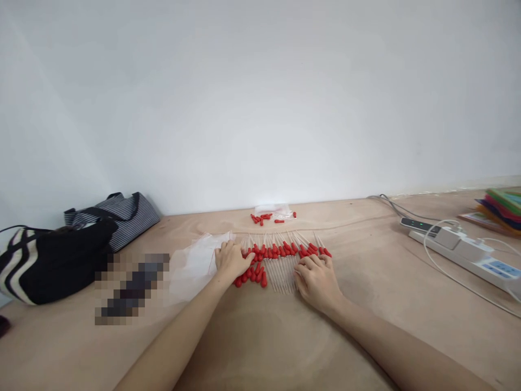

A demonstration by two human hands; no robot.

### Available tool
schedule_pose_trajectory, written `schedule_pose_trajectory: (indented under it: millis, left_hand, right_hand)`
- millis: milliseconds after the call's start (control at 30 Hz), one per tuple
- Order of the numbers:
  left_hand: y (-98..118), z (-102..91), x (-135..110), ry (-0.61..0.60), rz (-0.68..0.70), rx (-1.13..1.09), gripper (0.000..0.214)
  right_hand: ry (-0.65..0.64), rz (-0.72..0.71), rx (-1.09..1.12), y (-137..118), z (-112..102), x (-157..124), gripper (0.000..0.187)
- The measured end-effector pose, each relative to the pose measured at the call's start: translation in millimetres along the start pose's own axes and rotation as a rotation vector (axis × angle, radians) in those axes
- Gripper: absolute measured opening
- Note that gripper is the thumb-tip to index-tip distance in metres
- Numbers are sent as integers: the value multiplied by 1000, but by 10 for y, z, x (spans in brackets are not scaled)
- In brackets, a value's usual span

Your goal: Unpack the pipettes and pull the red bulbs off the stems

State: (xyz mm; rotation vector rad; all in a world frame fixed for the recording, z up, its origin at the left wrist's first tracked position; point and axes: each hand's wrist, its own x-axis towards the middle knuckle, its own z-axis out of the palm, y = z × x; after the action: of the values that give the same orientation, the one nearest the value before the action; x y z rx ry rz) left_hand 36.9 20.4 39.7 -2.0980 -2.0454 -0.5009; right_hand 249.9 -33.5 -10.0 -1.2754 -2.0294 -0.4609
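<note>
A row of clear droppers with red rubber bulbs (285,251) lies side by side on the wooden table (260,336). My left hand (232,260) rests at the left end of the row, fingers curled over loose red bulbs (252,276). My right hand (315,277) lies at the right end with its fingers bent down onto the clear tubes. What either hand grips, if anything, is hidden under the fingers. A clear plastic bag (195,263) lies just left of my left hand.
Further back, a small bag with more red bulbs (271,214) lies near the wall. Two striped cloth bags (61,250) sit at the left. A white power strip (459,250) with cables and a stack of coloured sheets (502,209) are at the right.
</note>
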Motion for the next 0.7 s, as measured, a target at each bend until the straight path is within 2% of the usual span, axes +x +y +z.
schedule_pose_trajectory:
  millis: [167,300,367,467,600,700]
  left_hand:
    - [-37,-51,36,16,-40,-4,28]
    - [-138,-176,-94,168,-14,4,25]
    - [-152,-209,-227,256,72,-9,21]
    - [-89,-191,-459,328,282,-110,16]
    - [79,-82,-661,371,534,-243,14]
    - [167,8,-691,381,624,-270,14]
  right_hand:
    - [7,-14,-5,22,1,8,17]
    - [32,-13,18,29,-7,16,17]
    - [54,-8,47,30,-20,23,16]
    - [113,-28,87,26,-50,40,18]
    - [113,-162,57,22,-62,61,31]
    - [91,-263,46,38,-9,56,23]
